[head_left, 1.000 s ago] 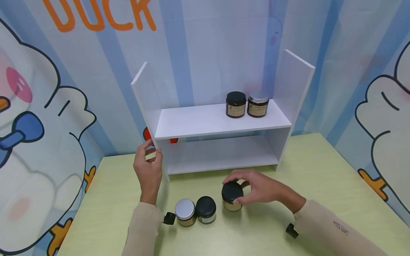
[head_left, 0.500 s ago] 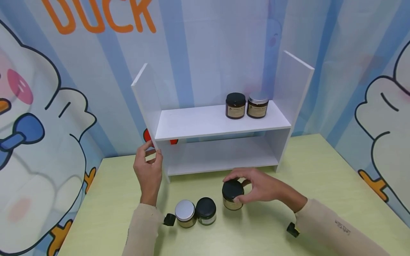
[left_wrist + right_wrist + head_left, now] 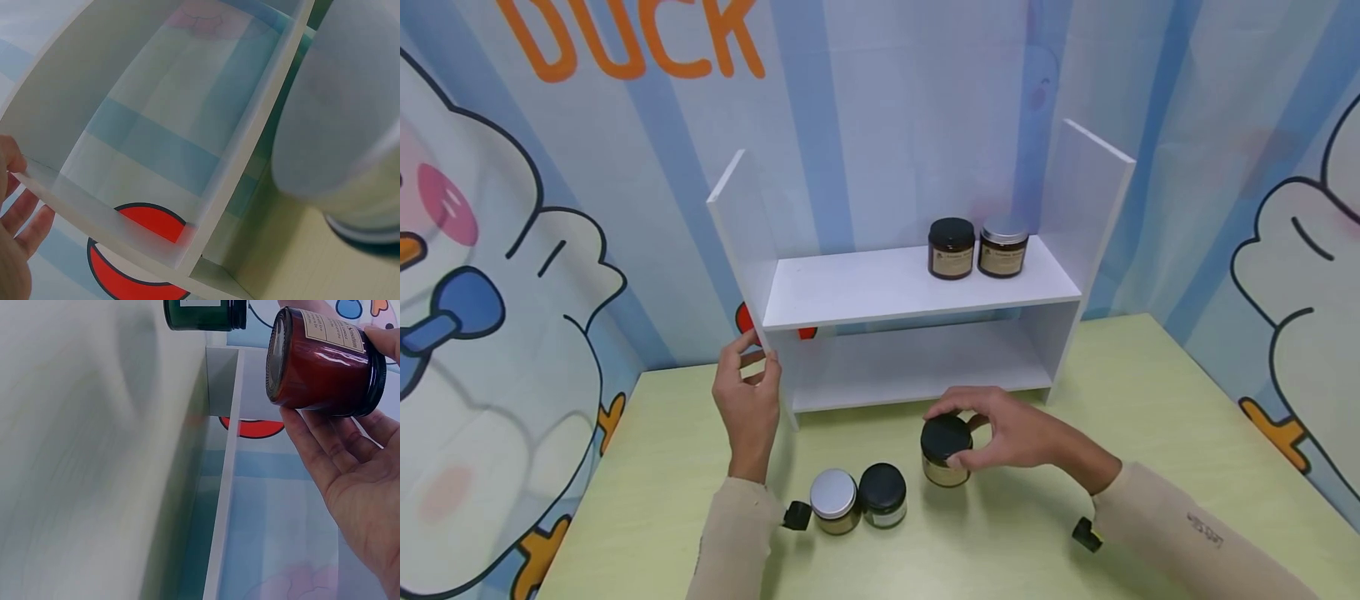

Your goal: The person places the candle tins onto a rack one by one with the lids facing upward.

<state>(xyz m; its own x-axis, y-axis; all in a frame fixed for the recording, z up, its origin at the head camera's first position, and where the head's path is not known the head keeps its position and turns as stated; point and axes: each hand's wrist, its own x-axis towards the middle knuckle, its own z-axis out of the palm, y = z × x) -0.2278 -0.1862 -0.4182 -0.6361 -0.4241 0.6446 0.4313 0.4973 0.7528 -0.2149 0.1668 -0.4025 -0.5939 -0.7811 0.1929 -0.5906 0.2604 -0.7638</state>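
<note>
My right hand (image 3: 1011, 429) grips a brown glass jar with a black lid (image 3: 946, 442), fingers and thumb round its lid. The right wrist view shows the jar (image 3: 325, 365) raised off the table, its base and paper label in sight. My left hand (image 3: 747, 408) holds the left side panel of a white two-tier shelf (image 3: 850, 287), thumb at the panel's front edge; in the left wrist view the fingertips (image 3: 39, 228) lie along the panel's outer side. On the upper board, toward the right, stand a black-lidded jar (image 3: 951, 250) and a silver-lidded jar (image 3: 1003, 248).
Two more jars stand side by side on the pale green table (image 3: 1045, 550), in front of the shelf: a silver-lidded one (image 3: 833, 500) near the left sleeve and a black-lidded one (image 3: 883, 496). A printed cartoon curtain (image 3: 887, 125) hangs close behind the shelf.
The right hand and its jar have risen slightly and shifted a little toward the shelf. My left hand stays at the side panel, and the other jars have not moved.
</note>
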